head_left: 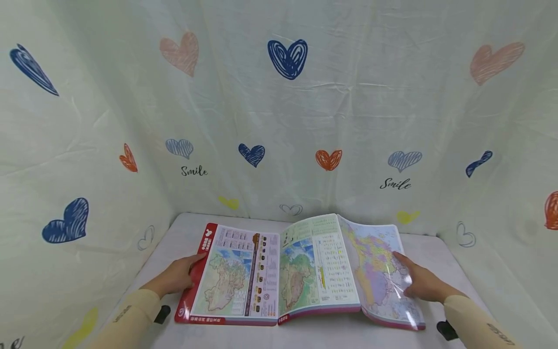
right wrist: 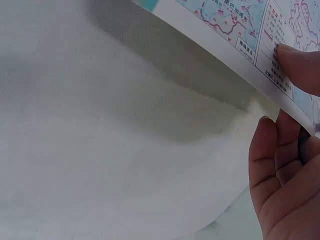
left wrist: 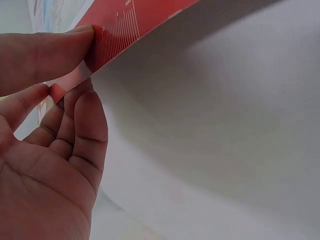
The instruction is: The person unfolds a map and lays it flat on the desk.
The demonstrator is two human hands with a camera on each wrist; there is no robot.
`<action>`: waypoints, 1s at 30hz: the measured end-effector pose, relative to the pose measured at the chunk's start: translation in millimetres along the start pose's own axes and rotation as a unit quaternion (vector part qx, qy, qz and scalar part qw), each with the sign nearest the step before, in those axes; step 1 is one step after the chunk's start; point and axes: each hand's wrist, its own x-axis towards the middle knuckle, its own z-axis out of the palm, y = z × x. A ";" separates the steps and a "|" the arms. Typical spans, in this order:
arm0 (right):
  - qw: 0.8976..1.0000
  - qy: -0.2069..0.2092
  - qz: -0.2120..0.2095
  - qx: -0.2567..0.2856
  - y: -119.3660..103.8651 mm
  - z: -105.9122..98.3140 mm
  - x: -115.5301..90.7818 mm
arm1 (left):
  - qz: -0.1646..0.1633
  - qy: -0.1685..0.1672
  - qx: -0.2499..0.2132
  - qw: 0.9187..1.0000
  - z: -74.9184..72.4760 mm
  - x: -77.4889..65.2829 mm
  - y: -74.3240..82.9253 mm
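Observation:
A glossy folding map [head_left: 266, 271] lies partly spread on the white table, its panels bent along upright creases. The left panel has a red border [head_left: 198, 276] with white lettering. On the right panel a multicoloured map [head_left: 377, 264] is printed. My left hand [head_left: 176, 275] holds the red edge; in the left wrist view its thumb [left wrist: 55, 55] lies on top and the fingers curl underneath. The far right edge is pinched by my right hand [head_left: 423, 283], with the thumb [right wrist: 302, 72] on the printed face and fingers below. Both edges are raised off the table.
The white tabletop [head_left: 436, 252] shows around the map. Behind it and on both sides hangs a pale curtain [head_left: 279, 116] printed with hearts and the word "Smile". Small black pieces [head_left: 162, 314] sit beside each wrist.

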 end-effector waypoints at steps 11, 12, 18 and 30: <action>1.000 -0.002 0.009 -0.016 7.5 -2.2 -5.0 | -0.003 -0.002 -0.003 1.000 -3.5 0.2 -4.6; 1.000 -0.001 0.006 -0.018 9.6 -2.1 -4.9 | -0.002 -0.003 -0.001 1.000 -4.2 0.4 -4.9; 0.999 0.007 0.002 -0.034 20.5 -1.5 -6.4 | -0.001 -0.007 -0.003 1.000 -6.8 0.7 -7.8; 0.998 0.000 0.029 -0.054 27.2 -1.6 -10.6 | -0.013 -0.008 -0.011 1.000 -10.5 -1.0 -11.9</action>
